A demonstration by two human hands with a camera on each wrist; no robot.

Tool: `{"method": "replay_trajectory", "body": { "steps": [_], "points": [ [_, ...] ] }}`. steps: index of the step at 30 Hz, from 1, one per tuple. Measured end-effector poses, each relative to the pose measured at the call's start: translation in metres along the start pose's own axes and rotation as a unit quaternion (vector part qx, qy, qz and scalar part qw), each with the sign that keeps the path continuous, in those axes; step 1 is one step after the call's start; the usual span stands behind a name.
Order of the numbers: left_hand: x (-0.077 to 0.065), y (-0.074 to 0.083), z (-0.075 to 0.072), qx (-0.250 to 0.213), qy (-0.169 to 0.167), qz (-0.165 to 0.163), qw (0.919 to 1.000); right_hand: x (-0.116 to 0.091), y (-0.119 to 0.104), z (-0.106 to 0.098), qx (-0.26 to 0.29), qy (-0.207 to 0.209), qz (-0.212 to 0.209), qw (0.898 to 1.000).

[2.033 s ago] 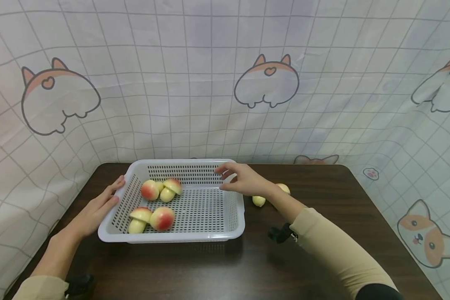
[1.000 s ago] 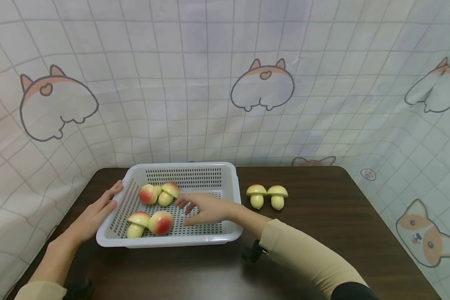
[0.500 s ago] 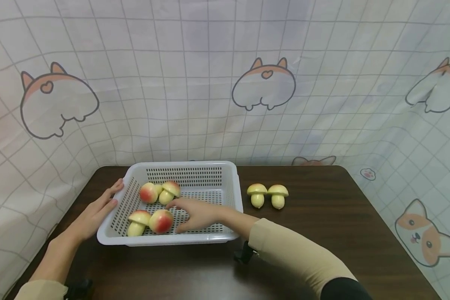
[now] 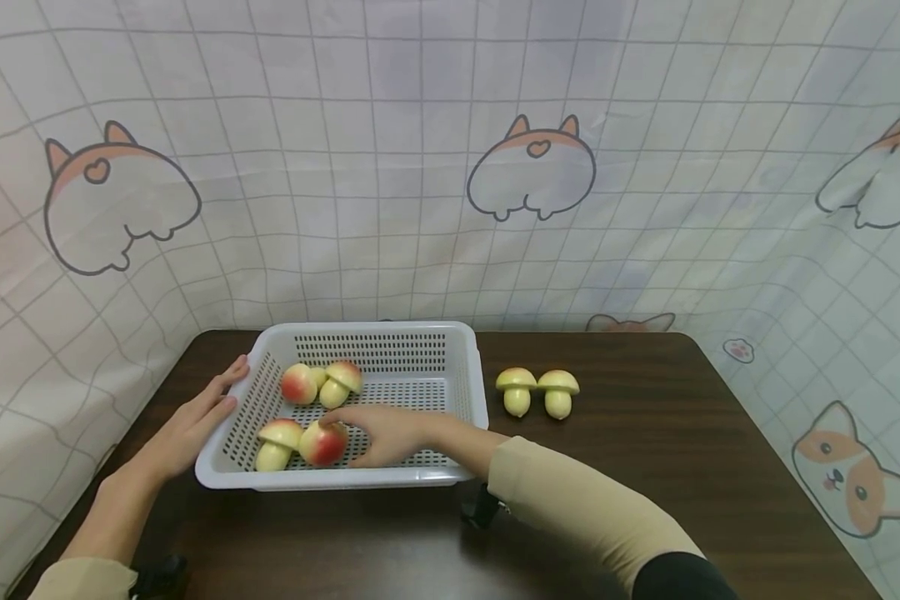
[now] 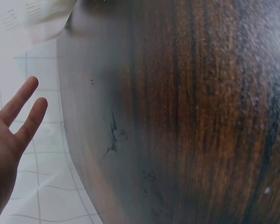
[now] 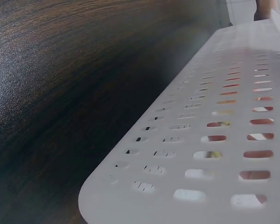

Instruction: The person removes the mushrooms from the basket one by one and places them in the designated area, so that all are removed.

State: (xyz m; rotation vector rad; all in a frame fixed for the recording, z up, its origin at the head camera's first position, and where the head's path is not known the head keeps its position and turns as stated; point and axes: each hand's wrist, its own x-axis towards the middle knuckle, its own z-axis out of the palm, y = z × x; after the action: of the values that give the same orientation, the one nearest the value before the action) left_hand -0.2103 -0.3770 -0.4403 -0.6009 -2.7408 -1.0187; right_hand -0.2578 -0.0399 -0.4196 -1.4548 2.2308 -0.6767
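A white perforated plastic basket [image 4: 450,477] stands on the dark table. Inside it lie several toy mushrooms with yellow stems and reddish caps. My right hand [image 4: 390,433] reaches in from the right, its fingers over the top of the front mushroom [image 4: 324,446], whose cap faces me. The thumb is beside that cap, with a gap between palm and cap. Left of it lies a mushroom [image 4: 276,443] on its side; behind are another mushroom [image 4: 298,385] and a mushroom [image 4: 341,383] touching it. My left hand [image 4: 191,425] rests against the basket's left rim, fingers extended.
To the right of the basket, a mushroom [image 4: 516,392] and a second mushroom [image 4: 558,393] lie side by side on the table [image 4: 645,467]. A white grid-patterned cloth [image 4: 420,208] hangs behind the table. The basket's slotted wall [image 6: 200,154] fills much of the right wrist view.
My right hand has moved left, from the basket's right end down to the front mushroom, and its fingers now overlap the cap. My left hand stays at the rim.
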Motion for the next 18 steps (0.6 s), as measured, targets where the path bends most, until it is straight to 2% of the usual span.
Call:
{"method": "replay_trajectory", "body": {
  "steps": [11, 15, 18],
  "points": [
    [-0.0008, 0.0015, 0.0006, 0.006, 0.003, -0.004, 1.0, -0.0016, -0.0001, 0.0001, 0.054, -0.014, -0.027, 0.998],
    [-0.0006, 0.002, 0.0008, 0.007, 0.002, -0.009, 0.9999, -0.0016, -0.0001, -0.0002, 0.057, -0.018, -0.03, 0.998],
    [-0.0001, 0.0023, 0.001, 0.011, 0.003, -0.012, 0.9999, -0.0006, 0.0016, 0.0002, 0.038, -0.013, -0.028, 0.999]
  ]
}}
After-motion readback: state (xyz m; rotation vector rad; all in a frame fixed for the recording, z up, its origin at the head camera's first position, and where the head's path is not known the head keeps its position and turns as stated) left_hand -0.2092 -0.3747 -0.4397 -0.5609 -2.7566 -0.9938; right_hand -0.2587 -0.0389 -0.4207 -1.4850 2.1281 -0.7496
